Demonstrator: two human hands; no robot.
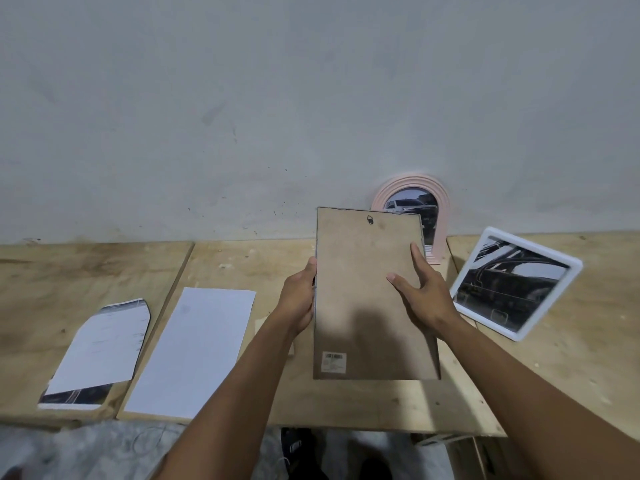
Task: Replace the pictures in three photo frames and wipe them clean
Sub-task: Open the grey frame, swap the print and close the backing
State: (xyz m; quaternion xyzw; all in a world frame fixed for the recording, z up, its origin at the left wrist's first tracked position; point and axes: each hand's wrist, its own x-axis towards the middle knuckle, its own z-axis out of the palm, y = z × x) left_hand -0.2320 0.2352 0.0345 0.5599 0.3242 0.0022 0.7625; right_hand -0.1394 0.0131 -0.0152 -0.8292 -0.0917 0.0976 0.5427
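Three photo frames are in the head view. The rectangular frame (367,306) is held upright above the middle of the table (242,258), its brown back facing near, with a small hanger at the top and a barcode sticker at the lower left. The left hand (300,299) grips its left edge. The right hand (427,299) holds the right edge, thumb and forefinger spread on the board, other fingers hidden. A pink arched frame (408,188) leans on the far wall; a white frame (517,284) lies right. Two paper sheets lie left: a cut picture (100,351) and a white sheet (194,348).

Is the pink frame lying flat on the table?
No, the pink frame stands upright against the wall.
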